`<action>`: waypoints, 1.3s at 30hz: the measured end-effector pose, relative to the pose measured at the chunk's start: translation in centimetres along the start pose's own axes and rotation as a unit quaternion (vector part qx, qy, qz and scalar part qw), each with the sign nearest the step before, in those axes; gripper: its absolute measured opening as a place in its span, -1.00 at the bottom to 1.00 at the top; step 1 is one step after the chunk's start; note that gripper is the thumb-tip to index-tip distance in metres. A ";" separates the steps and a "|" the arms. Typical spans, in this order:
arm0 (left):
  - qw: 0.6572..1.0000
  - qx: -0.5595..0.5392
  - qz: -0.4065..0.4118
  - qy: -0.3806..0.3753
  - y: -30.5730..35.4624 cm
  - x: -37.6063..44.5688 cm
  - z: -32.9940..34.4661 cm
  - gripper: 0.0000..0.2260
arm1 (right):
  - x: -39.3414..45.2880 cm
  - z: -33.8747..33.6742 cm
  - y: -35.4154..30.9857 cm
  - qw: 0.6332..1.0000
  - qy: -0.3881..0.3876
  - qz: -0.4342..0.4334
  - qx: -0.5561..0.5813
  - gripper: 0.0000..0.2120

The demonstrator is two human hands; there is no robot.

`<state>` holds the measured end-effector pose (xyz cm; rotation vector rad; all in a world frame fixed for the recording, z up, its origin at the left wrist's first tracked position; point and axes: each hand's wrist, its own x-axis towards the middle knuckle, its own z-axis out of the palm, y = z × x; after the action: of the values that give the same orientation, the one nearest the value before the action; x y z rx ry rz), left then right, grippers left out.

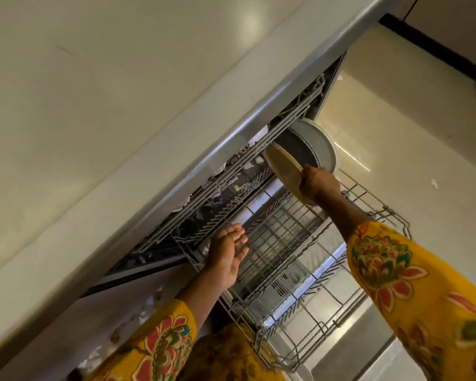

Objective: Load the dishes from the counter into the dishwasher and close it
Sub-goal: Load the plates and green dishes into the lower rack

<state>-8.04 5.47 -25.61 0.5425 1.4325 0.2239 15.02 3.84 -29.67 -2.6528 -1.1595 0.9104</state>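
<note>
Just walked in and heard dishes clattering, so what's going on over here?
A person is loading the dishwasher. The lower rack is pulled out over the open door. The right hand grips a tan plate on edge, lowering it at the rack's far end beside a grey plate already standing there. The left hand is open above the rack, holding nothing. Most of the rack looks unfilled.

dishwasher open, lower rack pulled out; tan plate tilted beside white plate standing at far end.

tan plate, grey rack, yellow floral sleeve
</note>
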 end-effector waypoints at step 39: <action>1.000 0.017 0.008 0.001 0.1 -3.1 -1.7 -0.82 | -2.5 -0.3 -2.1 0.999 -0.029 -0.006 0.035 -0.57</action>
<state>-10.16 4.45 -22.91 0.5823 1.4359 0.2123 12.51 3.58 -27.57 -2.5783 -1.1334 1.0128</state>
